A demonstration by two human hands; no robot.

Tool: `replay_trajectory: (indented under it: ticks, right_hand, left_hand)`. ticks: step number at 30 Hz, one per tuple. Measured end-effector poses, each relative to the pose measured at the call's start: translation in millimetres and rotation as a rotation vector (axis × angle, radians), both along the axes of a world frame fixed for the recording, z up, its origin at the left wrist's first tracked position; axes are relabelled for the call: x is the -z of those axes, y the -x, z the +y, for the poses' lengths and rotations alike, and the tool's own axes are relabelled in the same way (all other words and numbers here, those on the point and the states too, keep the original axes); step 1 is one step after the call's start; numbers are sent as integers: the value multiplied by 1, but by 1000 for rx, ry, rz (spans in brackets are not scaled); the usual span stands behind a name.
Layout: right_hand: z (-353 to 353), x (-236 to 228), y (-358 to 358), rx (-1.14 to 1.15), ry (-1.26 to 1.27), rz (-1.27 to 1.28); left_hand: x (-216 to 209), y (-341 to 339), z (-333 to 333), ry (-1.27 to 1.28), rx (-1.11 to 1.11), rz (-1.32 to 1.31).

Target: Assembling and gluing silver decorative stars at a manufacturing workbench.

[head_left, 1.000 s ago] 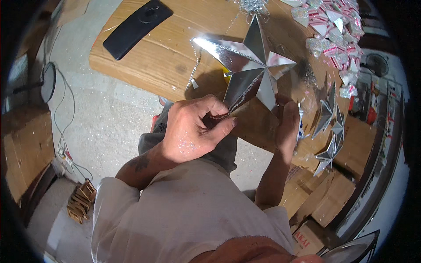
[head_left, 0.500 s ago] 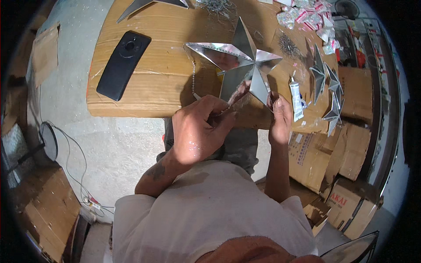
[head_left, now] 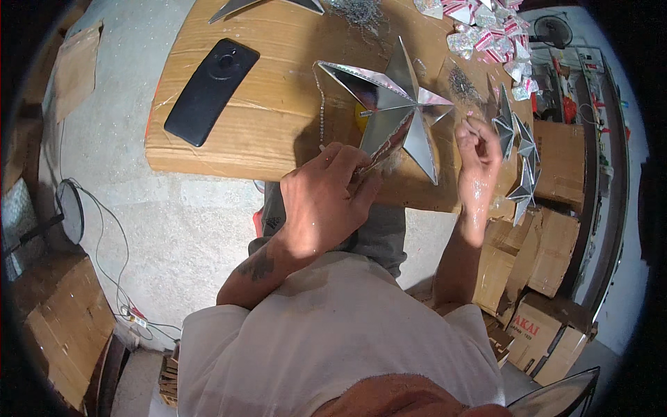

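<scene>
A mirror-like silver five-pointed star [head_left: 389, 104] is tilted over the near side of the table. My left hand [head_left: 319, 191] is closed on its lower-left point, fingers partly hidden. A thin string of small shiny beads [head_left: 322, 111] hangs from the star's upper-left point. The string's lower end drops to my left hand, beside a small pale tip. My right hand [head_left: 479, 156] is apart from the star, to its right. Its fingers are curled together in a pinch, and I cannot make out what is in them. The white tube seen earlier is hidden behind this hand.
A black phone [head_left: 212, 94] lies at the table's left. Loose bead chains [head_left: 354, 14] are heaped at the back, with another small heap [head_left: 464, 83] farther right. Smaller silver stars [head_left: 524, 149] line the right edge. Crumpled pink-and-white wrappers [head_left: 493, 42] fill the far right corner.
My right hand has left the star's lower-right point and moved right, over where the white tube lay. My left hand keeps its hold on the star.
</scene>
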State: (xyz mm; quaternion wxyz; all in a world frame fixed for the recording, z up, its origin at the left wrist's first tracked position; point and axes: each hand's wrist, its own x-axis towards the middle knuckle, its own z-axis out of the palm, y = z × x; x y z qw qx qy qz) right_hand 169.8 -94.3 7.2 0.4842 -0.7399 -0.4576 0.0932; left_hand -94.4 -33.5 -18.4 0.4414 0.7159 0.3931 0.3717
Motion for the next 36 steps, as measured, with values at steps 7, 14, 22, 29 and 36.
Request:
replay_trajectory:
  ticks: [7, 14, 22, 29, 36]
  right_hand:
    - [40, -17, -10, -200, 201, -145]
    - [55, -33, -13, -303, 280, -210]
    - [72, -29, -22, -512, 372, 12]
    - [81, -23, -33, -696, 291, -136]
    - [84, -24, -31, -721, 303, -145]
  left_hand:
    - [2, 3, -6, 1, -36, 11]
    - [-3, 2, -12, -72, -112, 3]
    - [-5, -6, -21, 21, -195, -19]
    - [-8, -11, -28, 6, -257, -13]
    - [-11, -18, -29, 45, -301, 10]
